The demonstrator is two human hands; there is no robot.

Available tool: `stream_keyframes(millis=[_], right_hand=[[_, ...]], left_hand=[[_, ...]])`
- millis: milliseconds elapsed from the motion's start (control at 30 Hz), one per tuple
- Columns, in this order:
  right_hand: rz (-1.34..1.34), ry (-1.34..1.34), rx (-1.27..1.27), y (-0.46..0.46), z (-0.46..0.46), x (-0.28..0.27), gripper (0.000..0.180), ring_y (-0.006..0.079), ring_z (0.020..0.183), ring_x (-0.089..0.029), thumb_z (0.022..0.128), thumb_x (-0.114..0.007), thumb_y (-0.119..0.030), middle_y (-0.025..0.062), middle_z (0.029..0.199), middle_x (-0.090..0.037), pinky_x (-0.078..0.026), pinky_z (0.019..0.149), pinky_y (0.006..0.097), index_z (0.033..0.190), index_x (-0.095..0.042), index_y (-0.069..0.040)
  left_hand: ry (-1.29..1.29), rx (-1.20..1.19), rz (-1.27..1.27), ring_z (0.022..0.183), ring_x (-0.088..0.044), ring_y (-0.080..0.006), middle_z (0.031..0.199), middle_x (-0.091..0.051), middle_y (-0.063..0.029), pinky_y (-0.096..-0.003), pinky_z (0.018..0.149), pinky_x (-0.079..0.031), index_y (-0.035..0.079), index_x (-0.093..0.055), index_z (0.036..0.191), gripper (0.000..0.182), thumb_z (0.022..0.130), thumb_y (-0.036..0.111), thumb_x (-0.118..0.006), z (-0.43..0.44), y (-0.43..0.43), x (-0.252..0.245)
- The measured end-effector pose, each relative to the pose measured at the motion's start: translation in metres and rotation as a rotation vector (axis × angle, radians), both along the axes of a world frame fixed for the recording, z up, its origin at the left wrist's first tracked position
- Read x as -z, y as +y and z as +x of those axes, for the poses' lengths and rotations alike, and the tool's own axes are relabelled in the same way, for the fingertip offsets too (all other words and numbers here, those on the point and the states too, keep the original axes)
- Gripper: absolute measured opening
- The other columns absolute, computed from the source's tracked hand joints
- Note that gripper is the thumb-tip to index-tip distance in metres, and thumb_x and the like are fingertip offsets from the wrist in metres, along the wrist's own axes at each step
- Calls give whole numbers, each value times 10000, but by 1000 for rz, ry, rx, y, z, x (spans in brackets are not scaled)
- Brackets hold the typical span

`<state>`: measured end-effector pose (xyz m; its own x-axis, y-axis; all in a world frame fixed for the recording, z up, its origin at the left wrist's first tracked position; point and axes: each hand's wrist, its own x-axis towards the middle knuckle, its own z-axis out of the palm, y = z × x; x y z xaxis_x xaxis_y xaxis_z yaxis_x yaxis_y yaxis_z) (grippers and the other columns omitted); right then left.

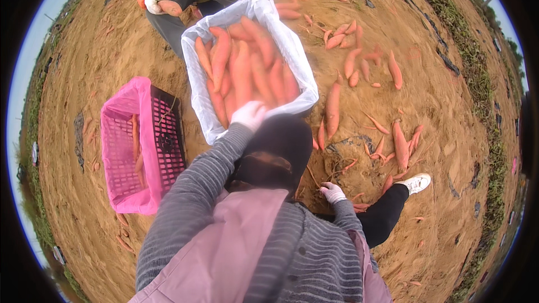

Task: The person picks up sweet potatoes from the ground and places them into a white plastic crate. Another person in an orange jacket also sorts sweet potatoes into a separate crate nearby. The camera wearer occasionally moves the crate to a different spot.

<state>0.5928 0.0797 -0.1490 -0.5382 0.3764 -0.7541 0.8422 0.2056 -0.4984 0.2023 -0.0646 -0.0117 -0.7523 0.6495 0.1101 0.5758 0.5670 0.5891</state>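
Note:
My left hand (249,115), in a white glove, is over the near side of a crate lined with white plastic (301,57). It is blurred against the heaped sweet potatoes (242,71), and its fingertips are hidden, so whether it grips one is unclear. Low on the right, my gloved right hand (333,192) closes on a thin stem (313,176) just above the soil. Long sweet potatoes, among them a large one (332,107), lie on the ground beyond that hand. A black head covering (273,151) hides part of the ground between my hands.
A black plastic crate (168,134) with a pink liner (126,92) stands at left, a few roots inside. Across the white-lined crate, a person in orange holds a sweet potato (170,7) in a gloved hand (155,3). Loose sweet potatoes (395,69) and black film scraps (448,61) litter the sandy soil.

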Motion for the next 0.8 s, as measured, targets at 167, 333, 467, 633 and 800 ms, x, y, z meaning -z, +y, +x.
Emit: stream_keyframes(millis=[167,333,467,633,800], right_hand=[[-89,94,218,-4,23,-5,378,179,867,-599,869,-572,-193,108,957,-649,-464,794,279,1206,-554,-23],[18,-57,38,-6,31,-15,419,315,1103,-546,860,-566,-288,179,1162,-595,-421,935,371,1196,-560,-37],[19,-98,43,-9,23,-29,409,329,1103,-542,869,-551,-289,180,1158,-595,-418,938,372,1191,-564,-37],[22,-61,129,-24,17,-56,410,304,1070,-567,865,-554,-289,184,1138,-604,-432,911,352,1199,-563,-51],[22,-123,105,-25,12,-64,458,302,1115,-547,858,-554,-336,164,1170,-598,-420,940,359,1237,-545,-79]], left_hand=[[-667,-434,738,697,-558,-98,829,-627,-38,-253,647,-474,24,-605,1035,183,884,128,-586,-57,-32,16],[-517,-379,10,784,-596,-162,958,-632,-97,-288,700,-485,49,-527,1201,444,841,283,-640,-99,-65,5],[-108,-168,-542,1076,-531,-286,1245,-511,-176,-369,935,-394,39,-243,1410,954,719,558,-647,-73,-15,-10],[-107,-213,-639,1247,-395,-314,1360,-413,-177,-399,1040,-288,24,-89,1447,1122,654,516,-711,-70,23,-2],[-584,-311,177,1096,-524,-325,1246,-507,-177,-393,950,-415,30,-244,1417,925,677,291,-733,-105,-4,16]])
